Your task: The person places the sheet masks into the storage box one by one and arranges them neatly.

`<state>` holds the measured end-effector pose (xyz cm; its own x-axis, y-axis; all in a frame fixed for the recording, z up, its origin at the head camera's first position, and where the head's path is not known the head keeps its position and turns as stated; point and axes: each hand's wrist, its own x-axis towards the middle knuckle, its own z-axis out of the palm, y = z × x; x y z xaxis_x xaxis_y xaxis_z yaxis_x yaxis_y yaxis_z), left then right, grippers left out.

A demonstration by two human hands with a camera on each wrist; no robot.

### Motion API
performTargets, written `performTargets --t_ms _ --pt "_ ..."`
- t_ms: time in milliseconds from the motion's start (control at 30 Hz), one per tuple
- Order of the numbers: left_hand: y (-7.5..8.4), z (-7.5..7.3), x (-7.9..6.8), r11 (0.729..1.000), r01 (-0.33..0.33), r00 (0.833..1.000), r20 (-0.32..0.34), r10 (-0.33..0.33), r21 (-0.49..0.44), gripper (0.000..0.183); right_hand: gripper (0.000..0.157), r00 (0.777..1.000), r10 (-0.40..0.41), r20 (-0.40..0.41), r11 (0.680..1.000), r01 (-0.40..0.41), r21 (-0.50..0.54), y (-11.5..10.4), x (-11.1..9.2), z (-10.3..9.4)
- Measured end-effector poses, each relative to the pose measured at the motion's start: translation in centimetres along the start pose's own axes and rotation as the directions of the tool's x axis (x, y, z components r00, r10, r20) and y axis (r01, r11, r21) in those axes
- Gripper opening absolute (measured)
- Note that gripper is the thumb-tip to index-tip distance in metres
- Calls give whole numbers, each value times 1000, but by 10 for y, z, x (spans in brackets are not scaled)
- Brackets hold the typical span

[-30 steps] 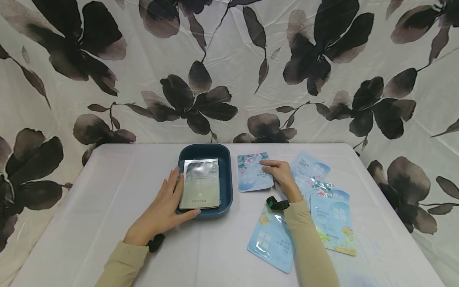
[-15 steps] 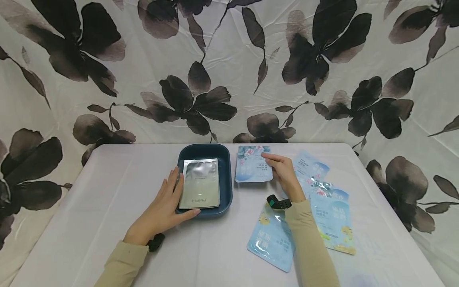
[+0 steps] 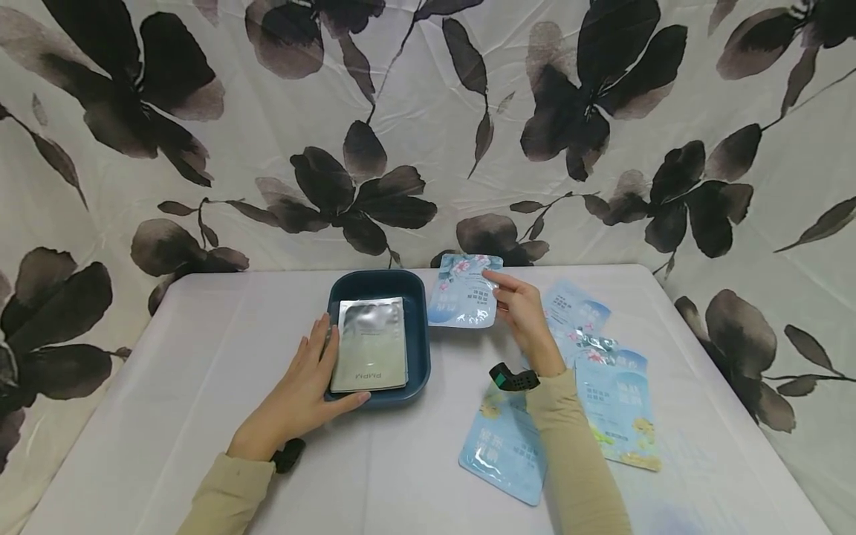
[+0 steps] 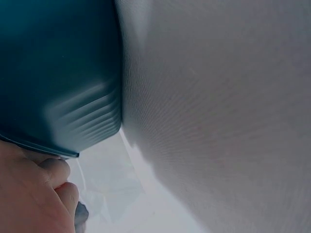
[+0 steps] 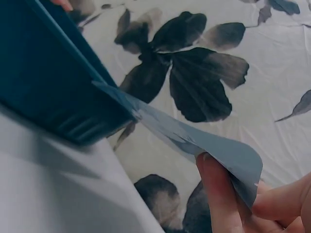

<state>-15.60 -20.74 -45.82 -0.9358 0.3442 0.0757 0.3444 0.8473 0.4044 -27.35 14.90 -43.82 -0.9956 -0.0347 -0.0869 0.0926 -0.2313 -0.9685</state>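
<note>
My right hand [image 3: 524, 319] pinches the right edge of a light blue face mask sachet [image 3: 461, 297] with pink flowers printed at its top. The sachet is lifted off the table beside a dark blue plastic tray [image 3: 419, 357]; in the right wrist view it appears nearly edge-on, thumb and fingers on its two sides. My left hand [image 3: 294, 390] rests along the tray's left rim, fingers extended and thumb reaching across the near corner. Inside the tray lies a small stack of silver-green packets [image 3: 371, 345] marked PMPM. The left wrist view shows the tray's outer wall [image 4: 58, 63].
Several more light blue sachets lie overlapping on the right of the white-covered table [image 3: 167, 357], among them one with yellow prints [image 3: 618, 409]. Another sachet [image 3: 501, 453] lies nearer, partly under the right forearm. A floral curtain [image 3: 401, 111] hangs behind the table.
My right hand has raised the blue sachet off the table and carried it away from me and slightly left, toward the tray. My left hand has stayed at the tray.
</note>
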Motion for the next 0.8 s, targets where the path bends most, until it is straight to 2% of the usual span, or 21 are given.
performTargets --t_ms 300,500,633,800 --pt "2 3 9 1000 -1 1000 -15 1 5 118 41 997 -44 -60 997 47 64 -13 8 2" --pt "3 0 8 1000 3 1000 -11 -3 -2 118 40 991 -99 -90 992 105 74 -21 3 7" --pt "5 -1 9 1000 4 1000 -7 -5 -20 119 39 990 -124 -72 986 131 99 -27 -1 12" --pt "4 -1 9 1000 11 1000 4 -11 -22 119 40 992 -124 -7 985 124 117 -33 -6 26"
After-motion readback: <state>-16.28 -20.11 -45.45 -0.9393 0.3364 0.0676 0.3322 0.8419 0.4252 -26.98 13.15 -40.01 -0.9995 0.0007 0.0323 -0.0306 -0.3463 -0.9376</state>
